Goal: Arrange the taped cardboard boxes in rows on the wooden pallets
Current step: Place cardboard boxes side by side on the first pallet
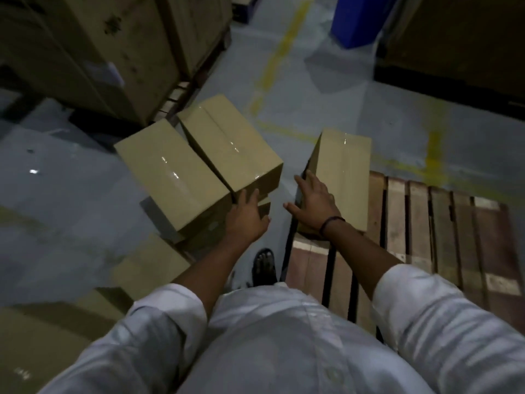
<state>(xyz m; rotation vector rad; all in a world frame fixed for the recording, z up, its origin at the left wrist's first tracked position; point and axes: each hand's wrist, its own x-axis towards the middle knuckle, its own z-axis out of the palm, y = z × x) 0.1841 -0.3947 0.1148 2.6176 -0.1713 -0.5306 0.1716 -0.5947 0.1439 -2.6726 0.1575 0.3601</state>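
- Head view, pallet: a wooden pallet (pixel 443 223) lies at 4 o'clock of the frame, slats bare but for one taped box (pixel 345 177) standing at its near-left corner, at about 2 o'clock from the person's feet.
- Head view, right hand (pixel 315 204): laid flat against the left face of that box, fingers spread and released, not gripping; a dark band sits at the wrist.
- Head view, left hand (pixel 247 216): fingers rest on the near corner of the tilted box (pixel 227 143) at 11 o'clock; whether they are curled under the edge cannot be told.
- Head view, stock: a second loose box (pixel 173 177) touches the tilted one on its left; both lie askew on further cartons on the floor.
- Handling, judged: cartons look stiff, sealed and square-edged; the glossy tape strip along the top is likely slippery. Weight cannot be read.
- Hold, judged: take opposite side faces or bottom edges with both palms, off the tape.
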